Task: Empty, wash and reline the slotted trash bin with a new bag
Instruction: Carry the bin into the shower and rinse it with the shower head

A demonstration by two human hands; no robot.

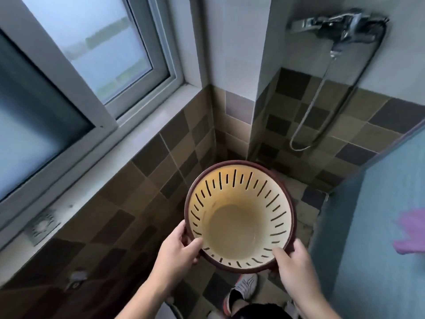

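Closest to me, my left hand (178, 246) and my right hand (293, 261) both grip the near rim of the slotted trash bin (240, 215), one at each side, thumbs hooked over the edge onto the inner wall and fingers curled underneath. The bin hangs between my hands, above the tiled floor (296, 192), its mouth tipped up toward me.

Looking into it, I see a cream inside ringed by dark slots, a dark red rim, and a plain round bottom. No bag lines it and no rubbish lies in it; the bottom looks slightly stained or wet, though I cannot tell which.

Below my wrists is one of my shoes (247, 285) on the floor.

I judge that the emptying is done and the washing is the step in hand. The next move calls for getting the bin under water, which means freeing one hand for the tap while the other keeps the rim.

Beyond my right hand and higher on the wall is a shower mixer (340, 25) with its hose (308, 134) looping down. Beyond my left hand runs a window sill (138, 125) under frosted panes. Far to the right of my right hand, something purple (411, 231) shows, too blurred to name.
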